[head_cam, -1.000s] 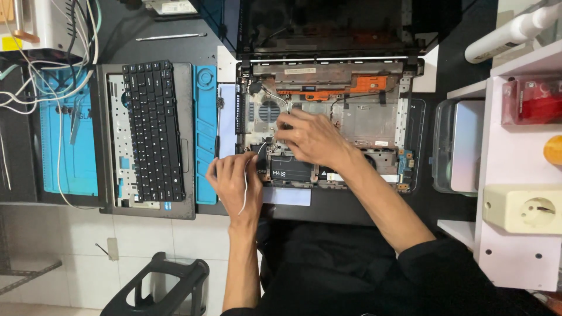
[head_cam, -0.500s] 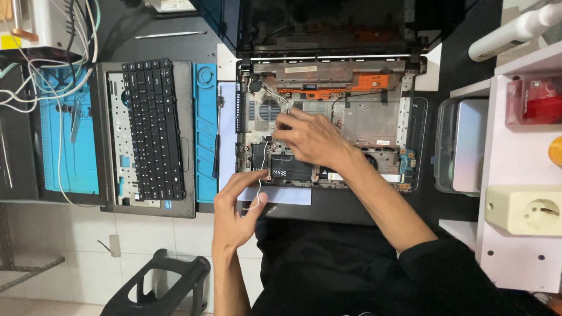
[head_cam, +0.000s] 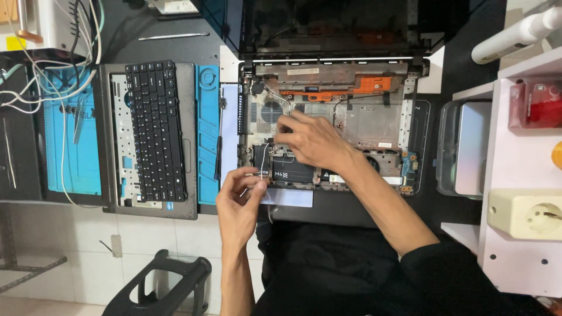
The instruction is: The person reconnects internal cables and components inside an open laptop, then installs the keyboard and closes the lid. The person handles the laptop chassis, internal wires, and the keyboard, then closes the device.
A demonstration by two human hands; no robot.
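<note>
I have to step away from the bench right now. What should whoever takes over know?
Left hand: pinching a thin white wire at the front edge of the opened laptop base.
Right hand: fingertips pressed inside the base, beside the fan.
Done: the keyboard and its frame are off, lying left on the blue mat.
Left: the base's insides remain exposed; the wire is not laid down.

The scene is lit evenly and brightly from overhead, with only soft shadows cast. The white shelf unit [head_cam: 521,175] at the right is rendered near glare, while the dark lid [head_cam: 328,23] is lost in murk. Focus is held sharp throughout.
</note>
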